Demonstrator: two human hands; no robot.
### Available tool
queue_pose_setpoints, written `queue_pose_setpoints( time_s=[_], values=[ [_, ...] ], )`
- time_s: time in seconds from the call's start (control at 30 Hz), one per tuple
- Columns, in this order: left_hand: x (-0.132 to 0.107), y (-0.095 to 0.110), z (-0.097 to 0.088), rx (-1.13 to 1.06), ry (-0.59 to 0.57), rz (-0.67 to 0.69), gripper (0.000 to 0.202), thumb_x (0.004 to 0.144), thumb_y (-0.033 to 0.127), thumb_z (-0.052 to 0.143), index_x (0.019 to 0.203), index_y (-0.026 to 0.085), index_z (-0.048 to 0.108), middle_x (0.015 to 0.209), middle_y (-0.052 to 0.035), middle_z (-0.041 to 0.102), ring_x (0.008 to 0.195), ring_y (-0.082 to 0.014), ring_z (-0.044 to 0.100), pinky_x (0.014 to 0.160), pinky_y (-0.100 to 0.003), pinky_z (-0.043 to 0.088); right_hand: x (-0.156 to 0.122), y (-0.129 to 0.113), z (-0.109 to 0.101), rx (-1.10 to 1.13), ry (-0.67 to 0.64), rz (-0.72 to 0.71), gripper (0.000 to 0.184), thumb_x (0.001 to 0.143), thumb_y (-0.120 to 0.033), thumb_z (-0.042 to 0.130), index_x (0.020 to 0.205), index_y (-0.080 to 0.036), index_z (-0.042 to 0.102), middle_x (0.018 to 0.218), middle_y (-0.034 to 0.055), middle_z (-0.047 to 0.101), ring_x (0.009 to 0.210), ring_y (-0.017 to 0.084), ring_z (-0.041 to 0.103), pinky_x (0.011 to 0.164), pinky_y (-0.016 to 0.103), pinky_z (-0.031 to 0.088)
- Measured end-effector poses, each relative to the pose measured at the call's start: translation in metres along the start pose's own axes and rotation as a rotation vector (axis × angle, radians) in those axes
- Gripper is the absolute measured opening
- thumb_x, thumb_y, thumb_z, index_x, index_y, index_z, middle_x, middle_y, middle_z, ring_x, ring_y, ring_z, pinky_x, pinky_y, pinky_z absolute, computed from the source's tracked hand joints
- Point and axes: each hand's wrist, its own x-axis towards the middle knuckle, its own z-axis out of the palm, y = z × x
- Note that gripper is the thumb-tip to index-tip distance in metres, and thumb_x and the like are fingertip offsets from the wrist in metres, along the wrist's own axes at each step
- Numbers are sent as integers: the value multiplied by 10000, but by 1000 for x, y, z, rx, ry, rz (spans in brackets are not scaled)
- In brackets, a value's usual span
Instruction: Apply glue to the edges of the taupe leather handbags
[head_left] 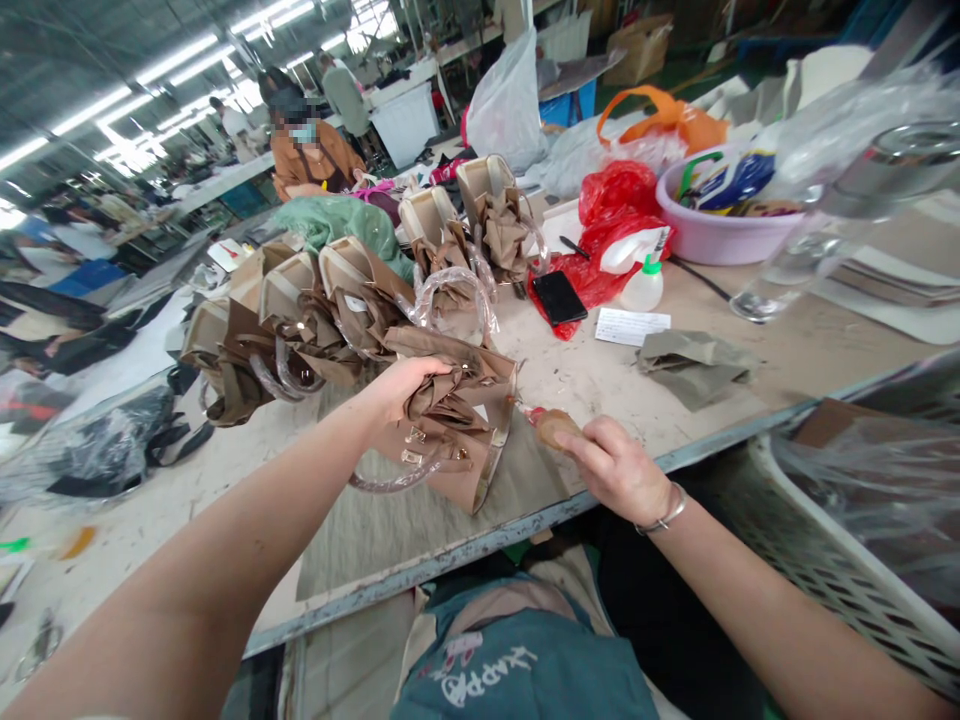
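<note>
The left forearm (232, 560) is being held over the worktable (577, 375), and a brown bag (457, 488) is being gripped by the left hand (409, 388), its fingers curled. A tan-handled tool (556, 428) is being pinched by the right hand (619, 470), its tip being held close to the bag's edge. The bag is being supported on a grey sheet (360, 540), near other brown bags (289, 290).

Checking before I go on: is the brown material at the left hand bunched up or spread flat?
Bunched up: the brown material shows creases and overlapping folds beside the left hand.
</note>
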Motion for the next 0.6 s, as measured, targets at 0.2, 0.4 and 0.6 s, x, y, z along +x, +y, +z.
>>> queue_pose_setpoints(
  time_s=[0.2,0.4,0.6],
  values=[
    [1,-1,0,-3,6,7,124,708,182,597,779,145,692,660,-79,722,538,-205,673,548,-289,563,-11,-8,13,76,-107,65,351,881,-72,445,1183,-207,564,836,58,502,767,177,484,651,280,495],
    [2,-2,1,-29,-12,10,139,720,168,580,802,149,691,658,-78,721,543,-213,677,560,-308,573,-16,-17,20,124,-150,97,301,883,-79,455,1133,-187,582,841,59,500,752,167,496,648,265,505],
    [3,-1,1,-17,-4,-2,149,706,183,602,814,141,696,678,-93,726,544,-228,683,545,-317,575,-1,-2,6,52,-31,122,320,890,-102,444,1165,-213,564,828,49,497,727,168,492,645,280,502]
  ],
)
